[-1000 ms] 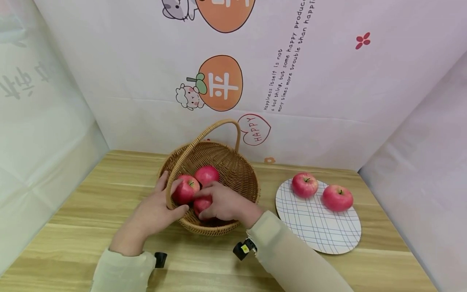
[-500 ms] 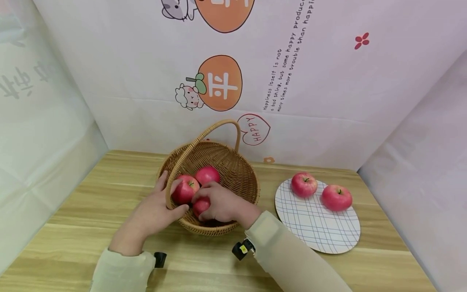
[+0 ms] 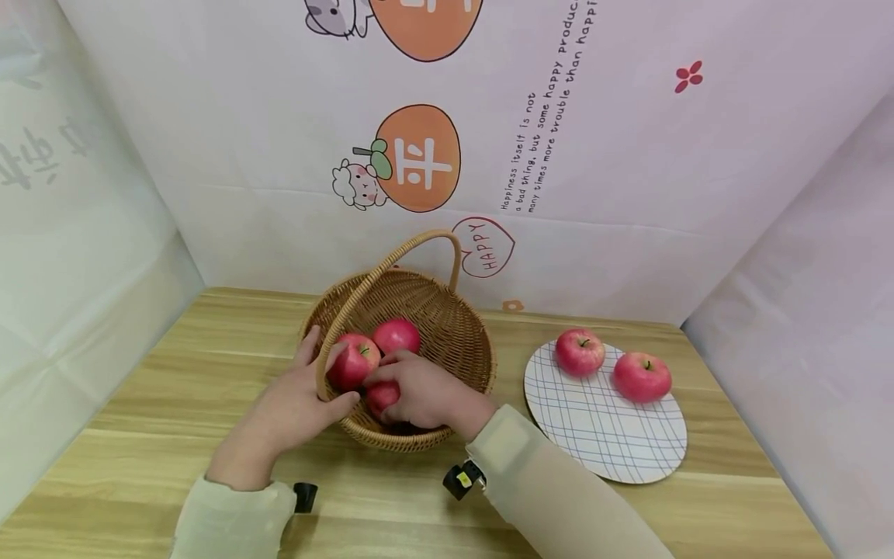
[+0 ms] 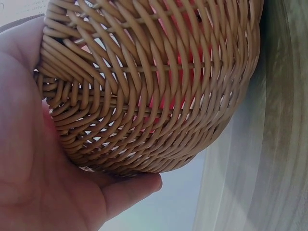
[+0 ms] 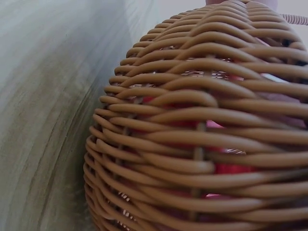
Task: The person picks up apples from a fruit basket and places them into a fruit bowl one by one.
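A brown wicker basket (image 3: 461, 326) with an arched handle (image 3: 366, 279) stands on the table. My left hand (image 3: 296, 400) grips its left rim beside the handle's foot, with the fingers reaching inside; the left wrist view shows the hand (image 4: 43, 159) against the woven wall (image 4: 159, 82). Reaching in from the right, my right hand (image 3: 429, 388) holds a red apple (image 3: 382, 397) low in the basket, partly hidden by the fingers. Two more red apples lie beside it, one at the left (image 3: 358, 363) and one farther back (image 3: 396, 335). Through the weave (image 5: 187, 139), the right wrist view shows red patches.
To the right, an oval white board with blue checked lines (image 3: 601, 427) carries two red apples, one farther back (image 3: 580, 353) and one at its right (image 3: 642, 378). A printed cloth (image 3: 594, 256) hangs behind the wooden table (image 3: 377, 505).
The right hand's fingers have shifted slightly on the apple inside the basket. The left hand keeps its grip on the rim, and the basket stays in place.
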`<state>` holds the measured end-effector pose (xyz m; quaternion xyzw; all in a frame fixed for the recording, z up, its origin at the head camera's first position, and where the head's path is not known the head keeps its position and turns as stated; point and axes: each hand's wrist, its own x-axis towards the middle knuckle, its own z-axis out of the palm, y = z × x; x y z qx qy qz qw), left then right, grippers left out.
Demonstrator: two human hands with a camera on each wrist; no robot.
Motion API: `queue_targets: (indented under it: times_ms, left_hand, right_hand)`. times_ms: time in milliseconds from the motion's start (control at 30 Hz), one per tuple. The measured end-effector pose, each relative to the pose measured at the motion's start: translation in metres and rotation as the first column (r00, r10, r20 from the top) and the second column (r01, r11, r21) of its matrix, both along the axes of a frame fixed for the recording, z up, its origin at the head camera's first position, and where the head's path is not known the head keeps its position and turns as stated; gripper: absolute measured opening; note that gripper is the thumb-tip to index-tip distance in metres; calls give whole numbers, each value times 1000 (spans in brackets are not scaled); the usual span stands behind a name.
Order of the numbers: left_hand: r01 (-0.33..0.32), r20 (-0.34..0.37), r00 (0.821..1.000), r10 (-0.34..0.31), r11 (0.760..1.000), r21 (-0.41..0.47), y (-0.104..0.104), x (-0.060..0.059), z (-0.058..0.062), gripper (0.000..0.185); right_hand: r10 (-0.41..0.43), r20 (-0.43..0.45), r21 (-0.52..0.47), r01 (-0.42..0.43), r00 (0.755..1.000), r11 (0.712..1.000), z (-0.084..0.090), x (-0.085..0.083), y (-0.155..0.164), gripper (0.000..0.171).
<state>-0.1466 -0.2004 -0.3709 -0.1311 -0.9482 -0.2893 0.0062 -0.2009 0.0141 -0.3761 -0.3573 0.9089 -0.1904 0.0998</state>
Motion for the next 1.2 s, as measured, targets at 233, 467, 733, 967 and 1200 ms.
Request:
queue_targets:
  times_ms: [233,467,733,967,1200]
  left_hand:
    - [-10,5,1000,11,1000,-17,-1,0,0,77]
    - [-12,9,1000,12,1000,-6,-1,1,-1,75]
    - [-24,25,999,24,1000,7,-1,0,-2,72]
    - [-18,12,1000,18,1000,16,-2,-1,-1,73]
    - [-28,18,999,28,1000,10,-4,-1,-1,75]
  right_hand:
    - [-9,-7,-29,9,1000,1000,0,0,0,49]
    - [-40,-33,-76,37,999,996,8,0,4,47]
    - [-77,-55,-210,64,996,976,20,-1,12,44]
    - [-97,-73,-274,74,993,959,31,-1,18,45]
    - [-119,-75,-279,94,990,956,35,-2,24,45]
